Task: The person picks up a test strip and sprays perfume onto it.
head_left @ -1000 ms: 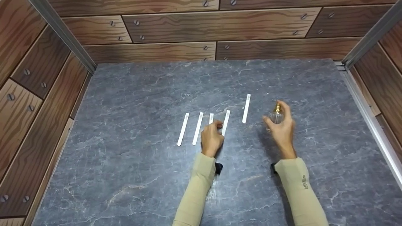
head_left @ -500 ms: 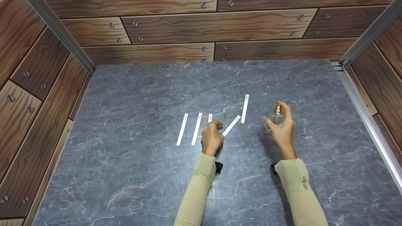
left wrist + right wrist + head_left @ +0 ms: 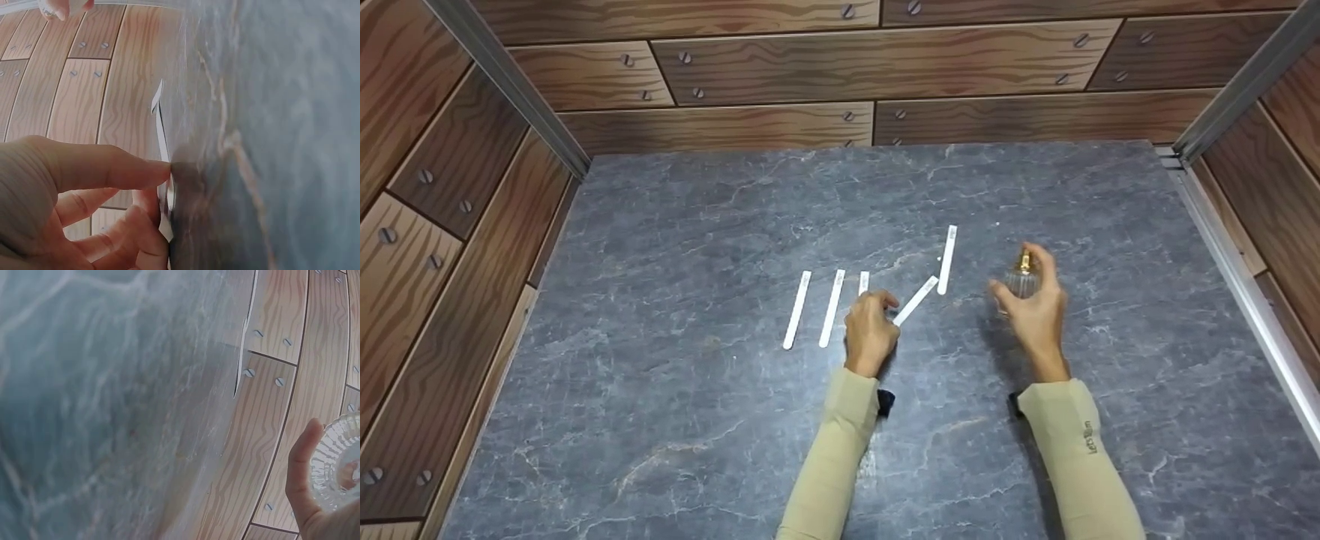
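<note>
Pinching the near end of one white paper strip (image 3: 916, 300), the left hand (image 3: 870, 334) should keep it level above the tabletop (image 3: 660, 300); beyond, the right hand (image 3: 1035, 311), curled round the glass perfume bottle (image 3: 1021, 279), should aim squarely at it.

Surface: I work at a dark grey marbled stone tabletop (image 3: 675, 315) | Enclosure: wood-grain plank panels with screw heads, back wall (image 3: 780, 67) and both sides | Frame: metal corner rails, left (image 3: 510, 82) and right (image 3: 1237, 90) | Light: even, soft shadows.
</note>
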